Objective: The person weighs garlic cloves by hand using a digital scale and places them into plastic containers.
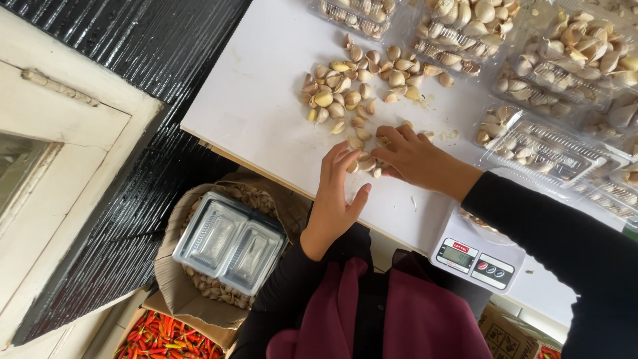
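A loose pile of garlic cloves (359,83) lies on the white table (259,106). My left hand (335,193) rests on the table near its front edge, fingers spread, fingertips touching a small cluster of cloves (365,161). My right hand (415,156) comes in from the right in a black sleeve, curled over the same cluster, fingers on the cloves. Whether either hand grips a clove is hidden.
Clear plastic trays of garlic (531,143) crowd the table's back right. A white digital kitchen scale (475,256) sits at the front edge. Below the table, a paper sack of garlic (206,286) holds a clear lidded tray (229,242); red chillies (166,339) lie in a box.
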